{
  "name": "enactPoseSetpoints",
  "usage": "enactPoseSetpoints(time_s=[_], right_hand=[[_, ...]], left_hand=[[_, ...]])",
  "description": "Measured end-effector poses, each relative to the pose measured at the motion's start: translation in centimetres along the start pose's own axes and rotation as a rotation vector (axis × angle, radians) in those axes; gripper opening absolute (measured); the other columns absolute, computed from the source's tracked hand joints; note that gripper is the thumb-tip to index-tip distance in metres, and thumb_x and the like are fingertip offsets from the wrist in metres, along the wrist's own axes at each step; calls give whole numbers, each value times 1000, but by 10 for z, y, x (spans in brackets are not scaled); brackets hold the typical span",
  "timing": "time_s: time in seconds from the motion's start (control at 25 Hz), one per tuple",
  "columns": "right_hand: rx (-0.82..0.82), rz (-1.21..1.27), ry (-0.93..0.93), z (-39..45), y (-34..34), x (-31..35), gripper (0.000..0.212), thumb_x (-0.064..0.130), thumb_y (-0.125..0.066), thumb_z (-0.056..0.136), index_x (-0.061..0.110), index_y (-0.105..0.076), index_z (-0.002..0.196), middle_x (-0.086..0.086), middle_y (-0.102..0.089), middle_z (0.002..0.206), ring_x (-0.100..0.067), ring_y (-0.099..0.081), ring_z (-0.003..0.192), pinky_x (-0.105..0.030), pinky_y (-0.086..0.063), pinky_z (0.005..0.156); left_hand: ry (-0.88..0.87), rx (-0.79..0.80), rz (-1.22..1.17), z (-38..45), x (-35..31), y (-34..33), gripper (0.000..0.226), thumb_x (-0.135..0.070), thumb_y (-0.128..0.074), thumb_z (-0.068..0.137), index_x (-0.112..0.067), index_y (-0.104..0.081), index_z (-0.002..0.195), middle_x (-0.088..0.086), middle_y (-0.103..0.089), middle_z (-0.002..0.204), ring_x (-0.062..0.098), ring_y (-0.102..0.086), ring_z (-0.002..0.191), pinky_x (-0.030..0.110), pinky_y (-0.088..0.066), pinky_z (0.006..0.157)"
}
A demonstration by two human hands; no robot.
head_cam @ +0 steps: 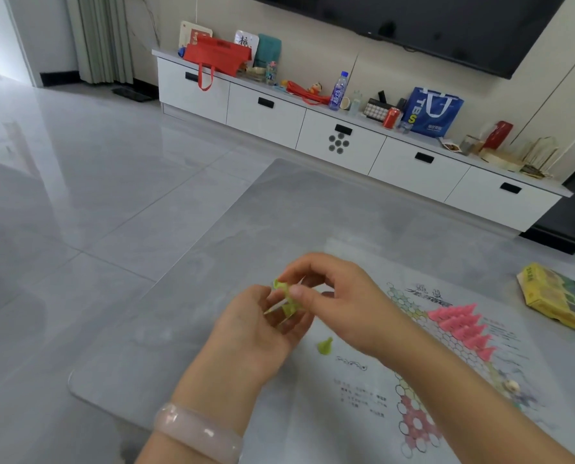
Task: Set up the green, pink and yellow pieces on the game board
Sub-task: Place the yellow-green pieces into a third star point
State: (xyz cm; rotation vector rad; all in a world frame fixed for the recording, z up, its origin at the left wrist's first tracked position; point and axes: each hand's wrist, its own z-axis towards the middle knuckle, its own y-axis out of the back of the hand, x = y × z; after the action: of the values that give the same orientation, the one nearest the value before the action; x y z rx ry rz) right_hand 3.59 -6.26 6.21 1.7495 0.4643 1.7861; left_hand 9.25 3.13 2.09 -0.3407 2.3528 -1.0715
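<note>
Here, green pieces (288, 301) in hands (289, 306)

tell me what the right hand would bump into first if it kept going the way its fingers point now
Its fingers point left, toward the left hand. The right hand would probably meet first the cluster of green pieces that both hands hold between them, then the left hand's fingers. Depth is hard to judge from one view.

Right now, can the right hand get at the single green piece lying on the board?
Probably yes: the green piece lies uncovered just below the right hand, but that hand's fingers pinch other green pieces.
</note>
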Motion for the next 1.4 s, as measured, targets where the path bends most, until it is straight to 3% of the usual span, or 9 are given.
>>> enactPoseSetpoints(time_s=[0.2, 0.4, 0.52, 0.64, 0.88, 1.04, 1.12, 1.28, 1.4], right_hand=[[-218, -55, -79, -1, 25, -24, 17, 11, -52, 88, 22, -65, 91, 9, -63, 91, -7, -60, 83, -30, -55, 76], [120, -667, -245, 16, -1, -66, 37, 29, -53, 87, 26, -48, 123, -5, -46, 121, -23, -43, 114, -36, -41, 94], [72, -723, -191, 26, -19, -66, 33, 26, -51, 88, 22, -49, 120, -7, -44, 118, -27, -41, 112, -37, -42, 90], [51, -648, -119, 33, -27, -66, 32, 18, -52, 87, 20, -49, 118, -6, -45, 116, -25, -44, 109, -31, -38, 87], [63, -633, -30, 35, -31, -64, 17, 15, -53, 86, 15, -57, 102, -6, -50, 105, -23, -50, 100, -27, -35, 76], [-115, -348, -66, 22, -13, -45, 13, 14, -59, 82, 17, -63, 94, 0, -56, 92, -12, -53, 81, -17, -45, 74], [-164, -225, -36, 6, -4, -28, 12, 13, -61, 81, 20, -63, 90, 2, -59, 91, -8, -56, 80, -15, -47, 72], [-123, -244, -16, -27, -4, -16, 14, 12, -62, 80, 23, -64, 89, 8, -60, 88, -3, -56, 81, -15, -48, 72], [-317, -45, -70, -41, 9, -17, 13, 11, -65, 78, 23, -63, 81, 10, -65, 78, -1, -61, 75, -12, -49, 66]], left_hand=[[66, -10, -61, 4, 10, -2, 24, -6, -35, 91, 2, -53, 77, 16, -50, 75, 24, -49, 63, 25, -51, 43], [-118, -114, 6, 9, 4, -4, 22, 0, -36, 87, 2, -54, 73, 14, -48, 72, 24, -48, 62, 21, -50, 41], [-162, -129, 30, 7, 1, -2, 24, -1, -35, 89, 2, -55, 76, 14, -49, 73, 24, -50, 64, 25, -53, 53], [-205, -170, 16, 5, -5, 0, 24, 0, -34, 90, 2, -54, 77, 15, -49, 75, 24, -50, 65, 28, -48, 62], [-280, -233, 44, 2, -12, 5, 27, -1, -32, 90, -1, -54, 74, 13, -48, 77, 23, -49, 65, 27, -46, 60], [-199, -234, 36, 4, -7, 4, 24, 1, -33, 89, 1, -52, 74, 13, -46, 75, 23, -47, 63, 28, -45, 59], [-94, -155, 38, 4, 4, 0, 20, 3, -35, 85, 2, -53, 76, 15, -49, 76, 25, -51, 62, 28, -49, 59], [99, 48, 26, 3, 30, -6, 27, 0, -31, 85, 3, -58, 86, 17, -64, 80, 22, -67, 50, 29, -56, 49], [121, 96, 66, 3, 38, -10, 22, -2, -38, 85, 4, -58, 92, 19, -61, 85, 26, -63, 64, 30, -57, 55]])
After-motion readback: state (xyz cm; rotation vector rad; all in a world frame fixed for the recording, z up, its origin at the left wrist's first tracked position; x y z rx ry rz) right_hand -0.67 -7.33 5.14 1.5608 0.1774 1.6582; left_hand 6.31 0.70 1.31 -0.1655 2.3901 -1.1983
